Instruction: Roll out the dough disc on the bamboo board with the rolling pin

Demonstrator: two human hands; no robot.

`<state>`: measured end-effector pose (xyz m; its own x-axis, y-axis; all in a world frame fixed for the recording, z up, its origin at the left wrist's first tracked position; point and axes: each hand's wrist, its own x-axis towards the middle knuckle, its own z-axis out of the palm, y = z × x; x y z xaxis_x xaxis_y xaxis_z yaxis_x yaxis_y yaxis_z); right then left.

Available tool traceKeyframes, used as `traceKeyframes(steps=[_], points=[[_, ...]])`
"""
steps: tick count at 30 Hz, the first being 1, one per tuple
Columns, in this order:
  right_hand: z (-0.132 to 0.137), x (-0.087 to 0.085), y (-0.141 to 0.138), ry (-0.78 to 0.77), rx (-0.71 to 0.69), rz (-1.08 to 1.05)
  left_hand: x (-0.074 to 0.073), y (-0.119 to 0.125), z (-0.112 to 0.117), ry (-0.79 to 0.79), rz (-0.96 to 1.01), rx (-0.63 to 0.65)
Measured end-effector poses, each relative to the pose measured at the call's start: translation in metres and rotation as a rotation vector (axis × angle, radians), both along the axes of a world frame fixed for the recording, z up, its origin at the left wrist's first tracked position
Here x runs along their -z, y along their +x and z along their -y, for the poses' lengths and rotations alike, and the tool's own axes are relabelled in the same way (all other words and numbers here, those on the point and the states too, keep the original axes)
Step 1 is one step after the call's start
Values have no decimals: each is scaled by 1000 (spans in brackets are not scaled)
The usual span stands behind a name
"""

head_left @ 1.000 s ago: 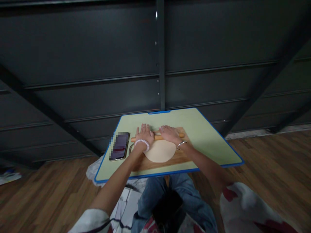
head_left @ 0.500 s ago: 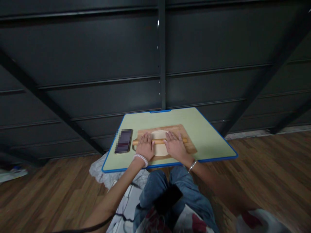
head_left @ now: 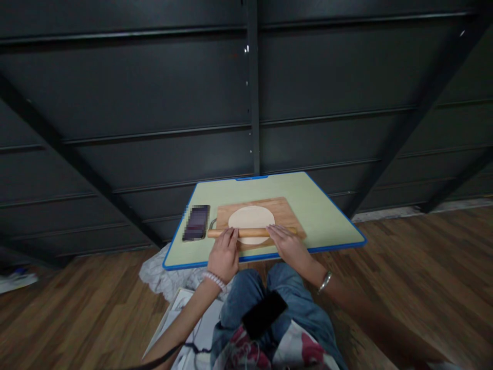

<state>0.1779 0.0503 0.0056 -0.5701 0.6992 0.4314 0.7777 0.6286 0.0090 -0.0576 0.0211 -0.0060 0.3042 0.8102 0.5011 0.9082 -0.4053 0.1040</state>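
Observation:
A wooden rolling pin (head_left: 253,233) lies crosswise over a flat, pale round of dough (head_left: 251,216). Most of the dough shows beyond the pin, with a narrower strip on the near side. Under both is a wooden cutting board (head_left: 288,210) with a metal handle at its left. My left hand (head_left: 224,253) has its fingers over the left part of the pin. On the right part rest the fingers of my right hand (head_left: 289,247), covering some of that end.
The board is on a pale green folding table (head_left: 319,221) with a blue rim. A phone (head_left: 197,222) lies at the table's left side, and a dark phone (head_left: 265,314) rests on my lap. Beyond the table stands a dark panelled wall (head_left: 185,92).
Both hands have drawn the rolling pin toward me, from across the middle of the dough to its near part. More of the dough's far side now shows. The view has shifted slightly.

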Motion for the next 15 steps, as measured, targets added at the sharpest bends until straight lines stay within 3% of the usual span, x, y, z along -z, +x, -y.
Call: traceKeyframes(steps=[6, 15], points=[[-2, 3, -9, -17, 70, 5, -6, 3, -11, -74, 16, 38], [-30, -8, -19, -77, 137, -45, -16, -4, -59, -193, -91, 96]])
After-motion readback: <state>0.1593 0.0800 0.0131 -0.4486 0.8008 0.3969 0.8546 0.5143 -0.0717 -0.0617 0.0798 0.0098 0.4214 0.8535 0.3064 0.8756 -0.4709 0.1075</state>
